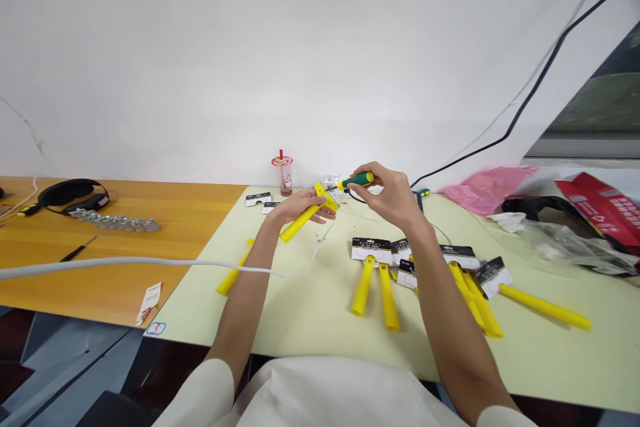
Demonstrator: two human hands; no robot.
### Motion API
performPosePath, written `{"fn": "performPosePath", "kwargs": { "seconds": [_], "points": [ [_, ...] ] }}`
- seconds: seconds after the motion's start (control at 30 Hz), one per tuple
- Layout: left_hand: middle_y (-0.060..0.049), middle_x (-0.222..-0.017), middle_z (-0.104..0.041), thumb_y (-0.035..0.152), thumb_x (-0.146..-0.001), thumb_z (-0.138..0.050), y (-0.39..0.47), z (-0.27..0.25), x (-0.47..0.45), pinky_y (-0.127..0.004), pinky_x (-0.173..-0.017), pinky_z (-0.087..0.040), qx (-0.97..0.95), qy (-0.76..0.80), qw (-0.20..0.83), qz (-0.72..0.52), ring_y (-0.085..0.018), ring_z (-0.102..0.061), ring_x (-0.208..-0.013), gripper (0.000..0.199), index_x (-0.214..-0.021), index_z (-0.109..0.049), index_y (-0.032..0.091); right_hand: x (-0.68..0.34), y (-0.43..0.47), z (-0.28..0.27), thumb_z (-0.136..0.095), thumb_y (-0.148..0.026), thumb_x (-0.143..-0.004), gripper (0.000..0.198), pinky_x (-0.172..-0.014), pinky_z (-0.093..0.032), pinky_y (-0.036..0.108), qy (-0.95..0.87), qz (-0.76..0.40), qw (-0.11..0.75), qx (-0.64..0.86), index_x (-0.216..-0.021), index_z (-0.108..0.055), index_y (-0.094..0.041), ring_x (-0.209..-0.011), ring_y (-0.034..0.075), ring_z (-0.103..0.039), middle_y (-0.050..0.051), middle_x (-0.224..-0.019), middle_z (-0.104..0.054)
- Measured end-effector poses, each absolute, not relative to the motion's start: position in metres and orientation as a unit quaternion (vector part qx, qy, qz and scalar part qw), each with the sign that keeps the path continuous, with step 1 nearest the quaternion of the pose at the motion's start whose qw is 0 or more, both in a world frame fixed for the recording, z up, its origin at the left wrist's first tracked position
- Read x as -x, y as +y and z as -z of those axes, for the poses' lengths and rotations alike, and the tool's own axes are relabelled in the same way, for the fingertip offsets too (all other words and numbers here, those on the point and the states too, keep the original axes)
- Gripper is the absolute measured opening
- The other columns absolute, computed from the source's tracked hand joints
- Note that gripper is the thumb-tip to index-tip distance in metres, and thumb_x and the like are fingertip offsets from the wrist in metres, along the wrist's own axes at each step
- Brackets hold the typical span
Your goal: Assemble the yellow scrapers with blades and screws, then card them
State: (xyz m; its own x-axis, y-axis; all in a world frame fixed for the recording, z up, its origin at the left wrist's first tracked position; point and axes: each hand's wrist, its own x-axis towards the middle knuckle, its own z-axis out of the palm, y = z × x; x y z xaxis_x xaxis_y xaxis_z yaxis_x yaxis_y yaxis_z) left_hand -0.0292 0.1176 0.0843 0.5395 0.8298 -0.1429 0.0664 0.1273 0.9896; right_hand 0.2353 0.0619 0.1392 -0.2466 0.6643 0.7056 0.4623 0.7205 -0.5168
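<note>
My left hand point(299, 205) is closed around a yellow scraper point(299, 223), its handle slanting down to the left and its wide head up at the right. In my right hand point(387, 190) is a green and yellow screwdriver point(361, 180), pinched by the handle. The screwdriver points left, its tip at the scraper's head; whether it sits in a screw is too small to tell. Under my left forearm lies another yellow scraper point(230, 280), partly covered. Several carded yellow scrapers point(364, 287) lie near my right forearm, which hides some of them.
A drink cup with a red straw point(285, 177) stands by the wall. Black-and-white cards point(258, 199) lie left of it. A white cable point(150, 261) crosses in front of my left forearm. At right are a pink bag point(487, 190) and a red package point(603, 207).
</note>
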Motion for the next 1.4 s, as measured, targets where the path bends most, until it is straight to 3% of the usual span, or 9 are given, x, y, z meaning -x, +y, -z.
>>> {"fn": "performPosePath", "kwargs": {
  "seconds": [0.4, 0.93, 1.4],
  "points": [
    [-0.027, -0.122, -0.083, 0.045, -0.099, -0.083, 0.1115, -0.0876, 0.0254, -0.042, -0.091, -0.067, -0.596, 0.361, 0.666, -0.266, -0.034, -0.084, -0.110, 0.037, -0.114, -0.071, 0.013, -0.2330, 0.0641, -0.1370, -0.078, -0.048, -0.099, 0.025, -0.085, -0.068, 0.042, -0.783, -0.113, 0.498, 0.356, -0.111, -0.072, -0.026, -0.089, 0.026, -0.079, 0.006, -0.103, -0.082],
    [-0.028, -0.126, -0.081, 0.044, -0.100, -0.081, 0.1137, -0.0865, 0.0272, -0.042, -0.092, -0.067, -0.595, 0.348, 0.676, -0.261, -0.036, -0.083, -0.115, 0.037, -0.117, -0.072, 0.013, -0.2347, 0.0657, -0.1376, -0.075, -0.058, -0.101, 0.031, -0.088, -0.068, 0.045, -0.790, -0.106, 0.489, 0.354, -0.110, -0.073, -0.028, -0.089, 0.026, -0.078, 0.007, -0.103, -0.082],
    [-0.028, -0.127, -0.081, 0.047, -0.098, -0.083, 0.1162, -0.0831, 0.0283, -0.043, -0.094, -0.067, -0.594, 0.352, 0.674, -0.263, -0.035, -0.083, -0.114, 0.040, -0.118, -0.072, 0.014, -0.2339, 0.0659, -0.1372, -0.074, -0.050, -0.102, 0.025, -0.090, -0.066, 0.045, -0.797, -0.098, 0.480, 0.352, -0.114, -0.073, -0.028, -0.093, 0.027, -0.079, 0.007, -0.110, -0.083]
  ]
}}
